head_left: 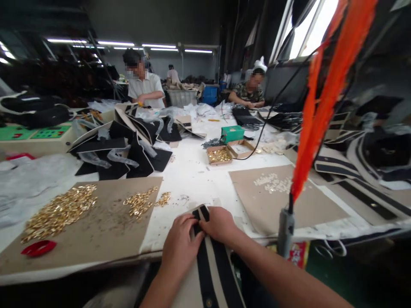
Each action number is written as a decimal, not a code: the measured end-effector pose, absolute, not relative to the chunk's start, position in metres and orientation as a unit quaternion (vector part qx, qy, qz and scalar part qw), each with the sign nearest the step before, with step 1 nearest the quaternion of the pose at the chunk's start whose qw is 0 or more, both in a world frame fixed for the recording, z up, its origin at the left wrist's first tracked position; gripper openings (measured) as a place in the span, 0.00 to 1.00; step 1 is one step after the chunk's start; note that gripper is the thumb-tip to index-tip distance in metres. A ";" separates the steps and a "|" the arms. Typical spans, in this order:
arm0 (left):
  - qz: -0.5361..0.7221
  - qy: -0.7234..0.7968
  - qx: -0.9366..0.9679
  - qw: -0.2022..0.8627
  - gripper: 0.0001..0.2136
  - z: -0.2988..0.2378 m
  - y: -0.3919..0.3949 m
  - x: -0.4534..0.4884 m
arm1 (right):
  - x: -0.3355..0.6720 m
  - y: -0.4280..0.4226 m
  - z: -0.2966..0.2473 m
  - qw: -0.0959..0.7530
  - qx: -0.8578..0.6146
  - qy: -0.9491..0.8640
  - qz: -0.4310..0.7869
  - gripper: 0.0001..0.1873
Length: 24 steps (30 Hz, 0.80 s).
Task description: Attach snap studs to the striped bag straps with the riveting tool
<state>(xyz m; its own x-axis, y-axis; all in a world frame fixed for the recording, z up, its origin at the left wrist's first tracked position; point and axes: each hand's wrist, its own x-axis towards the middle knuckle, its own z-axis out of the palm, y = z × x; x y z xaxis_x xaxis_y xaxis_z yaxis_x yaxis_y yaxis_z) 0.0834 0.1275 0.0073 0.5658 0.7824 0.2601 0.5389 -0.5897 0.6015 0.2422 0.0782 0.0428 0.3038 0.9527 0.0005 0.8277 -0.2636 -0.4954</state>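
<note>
From my remote seat, I see the striped panel (221, 261) at six o'clock, its far end over the near edge of the white tabletop (192, 171). I have the left grip (181, 237) clamped on that end, the right grip (220, 223) clamped just beside it. At eight, a brown sheet (112, 239) carries golden pieces (64, 209) and a red dish (38, 248); at four, another sheet (308, 214) holds pale bits (272, 184). Dark panels (112, 147) pile up at nine. A green box (232, 133) sits near twelve, beside open cartons (219, 155). Orange strands (330, 85) hang at two. Farther out, co-workers stand at ten (146, 87) and sit or lean at one (248, 90), with tube lights (159, 45) glowing at eleven in the dim room.
</note>
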 end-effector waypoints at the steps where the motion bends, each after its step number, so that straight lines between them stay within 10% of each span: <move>1: 0.269 0.386 0.849 0.239 0.09 0.002 0.129 0.083 | 0.241 0.075 0.048 0.222 -0.782 -0.566 0.139 0.08; 6: 0.310 0.377 0.838 0.245 0.16 -0.019 0.139 0.081 | 0.239 0.021 0.077 0.330 -0.773 -0.536 0.080 0.28; 12: 0.310 0.376 0.842 0.232 0.21 -0.033 0.148 0.079 | 0.311 -0.089 0.086 0.513 -0.750 -0.416 0.044 0.10; 24: 0.325 0.391 0.826 0.243 0.22 -0.040 0.148 0.078 | 0.531 -0.053 0.024 0.306 -0.890 -0.337 0.040 0.18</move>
<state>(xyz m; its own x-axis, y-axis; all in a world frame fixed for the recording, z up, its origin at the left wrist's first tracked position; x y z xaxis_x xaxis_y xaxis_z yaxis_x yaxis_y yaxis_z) 0.0776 0.1477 -0.0404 0.4832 0.8036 0.3475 0.4879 -0.5768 0.6552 0.5305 -0.0527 0.0236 0.7700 0.6238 0.1343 0.5744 -0.5860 -0.5716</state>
